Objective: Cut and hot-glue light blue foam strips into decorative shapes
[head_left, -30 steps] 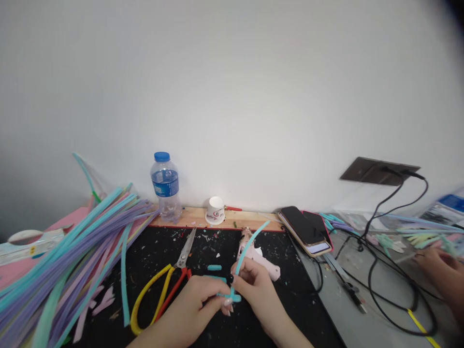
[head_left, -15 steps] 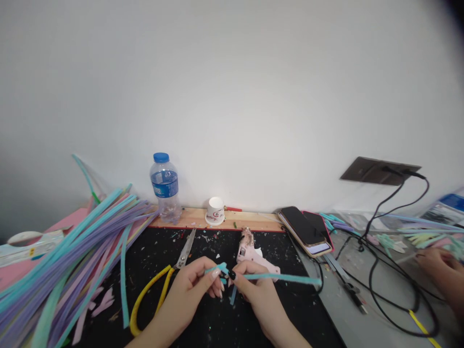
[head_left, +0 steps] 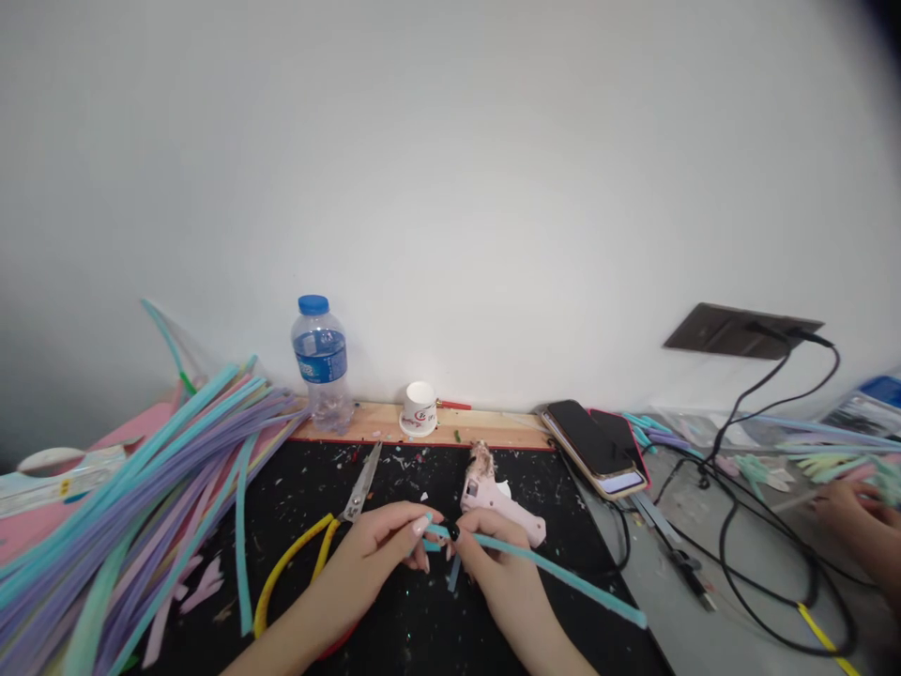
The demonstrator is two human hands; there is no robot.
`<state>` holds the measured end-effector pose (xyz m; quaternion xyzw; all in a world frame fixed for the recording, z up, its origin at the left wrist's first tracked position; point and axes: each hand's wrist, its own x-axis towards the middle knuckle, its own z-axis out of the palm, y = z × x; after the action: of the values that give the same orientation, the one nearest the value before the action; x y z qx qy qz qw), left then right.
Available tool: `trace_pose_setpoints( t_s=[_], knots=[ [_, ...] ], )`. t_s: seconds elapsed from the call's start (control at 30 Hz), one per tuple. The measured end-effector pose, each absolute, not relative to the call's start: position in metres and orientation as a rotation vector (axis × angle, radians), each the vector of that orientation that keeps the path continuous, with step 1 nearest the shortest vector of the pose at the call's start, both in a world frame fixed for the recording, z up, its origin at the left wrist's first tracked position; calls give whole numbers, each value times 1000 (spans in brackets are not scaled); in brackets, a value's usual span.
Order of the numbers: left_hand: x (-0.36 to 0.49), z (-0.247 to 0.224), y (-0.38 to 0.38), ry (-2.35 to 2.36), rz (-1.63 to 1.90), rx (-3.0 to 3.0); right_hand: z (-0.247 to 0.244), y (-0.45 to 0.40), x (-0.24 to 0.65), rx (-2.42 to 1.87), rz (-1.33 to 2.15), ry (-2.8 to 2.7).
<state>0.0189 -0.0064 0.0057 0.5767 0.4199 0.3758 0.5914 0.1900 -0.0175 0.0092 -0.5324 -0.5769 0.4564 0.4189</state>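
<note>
A turquoise pipe cleaner (head_left: 563,575) runs between my two hands above the black mat. My left hand (head_left: 386,556) pinches its left end between thumb and forefinger, and the fingers hide that end. Close beside it, my right hand (head_left: 496,563) grips the same stem between thumb and fingers. Its long free part slants down to the right, past my right hand. Just behind my right hand lies a pale pink glue gun (head_left: 503,507). Scissors with yellow handles (head_left: 292,559) rest to the left of my left hand, partly covered by my forearm.
A heap of pastel pipe cleaners (head_left: 161,498) fills the left side. Along the wall stand a water bottle (head_left: 321,361) and a paper cup (head_left: 419,409). Phones (head_left: 595,441) and black cables (head_left: 732,526) lie right. Another person's hand (head_left: 855,516) is at the far right.
The pipe cleaner's free part has swung from nearly level to slanting down to the right. Its folded turquoise end no longer shows above my left fingertips. Both hands stay close together.
</note>
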Motion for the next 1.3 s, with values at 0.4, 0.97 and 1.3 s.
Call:
trace_pose_setpoints(
  t_s=[0.4,0.97,1.3],
  knots=[
    [21,3,-8,949,773,1335,5,-18,187,-1278,1207,-1338],
    [22,4,-11,857,743,1216,3,-16,191,-1234,1299,-1194],
    [21,5,-11,973,850,1289,6,-19,190,-1223,1123,-1476]
  ],
)
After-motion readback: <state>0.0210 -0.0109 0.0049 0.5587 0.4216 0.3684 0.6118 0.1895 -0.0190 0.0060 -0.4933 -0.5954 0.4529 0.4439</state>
